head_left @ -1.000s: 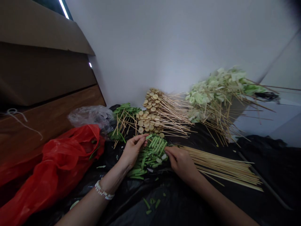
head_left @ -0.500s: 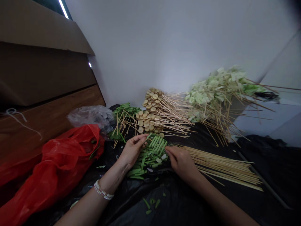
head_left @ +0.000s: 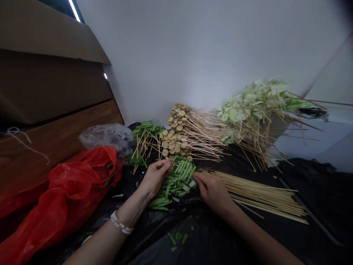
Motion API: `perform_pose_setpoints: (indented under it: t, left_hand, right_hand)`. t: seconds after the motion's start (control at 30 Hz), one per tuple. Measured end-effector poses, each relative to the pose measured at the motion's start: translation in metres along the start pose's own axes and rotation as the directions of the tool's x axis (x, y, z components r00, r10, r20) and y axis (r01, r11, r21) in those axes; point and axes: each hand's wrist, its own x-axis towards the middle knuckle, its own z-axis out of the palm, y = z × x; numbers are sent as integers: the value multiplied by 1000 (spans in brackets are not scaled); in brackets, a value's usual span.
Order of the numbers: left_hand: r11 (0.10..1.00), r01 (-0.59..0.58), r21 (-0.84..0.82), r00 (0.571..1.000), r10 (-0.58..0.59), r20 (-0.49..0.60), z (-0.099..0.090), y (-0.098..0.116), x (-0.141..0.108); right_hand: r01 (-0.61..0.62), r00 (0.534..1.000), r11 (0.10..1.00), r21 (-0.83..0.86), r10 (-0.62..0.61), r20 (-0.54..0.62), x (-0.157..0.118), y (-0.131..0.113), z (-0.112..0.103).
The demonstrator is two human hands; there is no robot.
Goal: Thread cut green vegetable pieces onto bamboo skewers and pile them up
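Note:
My left hand (head_left: 156, 176) is closed in a pinch on a short piece of green bean (head_left: 173, 162). Across from it, my right hand (head_left: 211, 187) pinches the end of a bamboo skewer, mostly hidden by the fingers. Cut green bean pieces (head_left: 185, 170) lie side by side in a row between the two hands, apparently threaded on that skewer. Beneath them spreads a loose heap of cut beans (head_left: 168, 189). A bundle of bare bamboo skewers (head_left: 264, 195) lies just right of my right hand.
Skewered pale round slices (head_left: 176, 143) are stacked behind the hands. Skewered cabbage leaves (head_left: 256, 99) lean at the back right, skewered beans (head_left: 149, 129) at the back left. A red plastic bag (head_left: 74, 184) and a clear bag (head_left: 107, 136) are left. Black plastic sheeting (head_left: 220, 239) covers the surface.
My left hand has shifted very slightly with its bean piece, which now sits a little lower and nearer the row. The right hand has stayed in place.

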Motion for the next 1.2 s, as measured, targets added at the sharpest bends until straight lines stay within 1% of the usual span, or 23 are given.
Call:
perform_pose_setpoints:
  t: [0.23,0.4,0.57,0.63,0.7,0.8,1.0,1.2]
  left_hand:
    - [994,-25,107,1000,26,-12,-1,-3,0]
    - [995,-13,100,1000,13,-5,2,-3,-1]
    - [992,-47,116,999,50,-21,5,-6,-4]
    - [996,-32,85,999,33,-7,6,-5,-5]
    - [999,12,32,1000,-12,5,6,-4,-5]
    - [998,55,-4,998,-55,-7,6,-1,-5]
    - [996,81,30,997,-81,-16,4,0,-4]
    - [993,87,73,995,-90,34,0,-2,-3]
  right_hand:
    - [4,1000,1000,-18,-4,-8,-2,0,2]
    - [15,999,1000,0,-15,-28,-1,0,4]
    - [-3,1000,998,59,5,-29,0,0,3]
    - [-4,999,997,71,6,-32,1,0,3]
    - [0,999,997,71,3,-37,1,0,2]
    - [6,999,999,46,-4,-33,0,0,3]
    - [19,999,1000,12,-18,-51,-1,-1,5]
    - [26,999,1000,17,-26,-33,-2,-1,7]
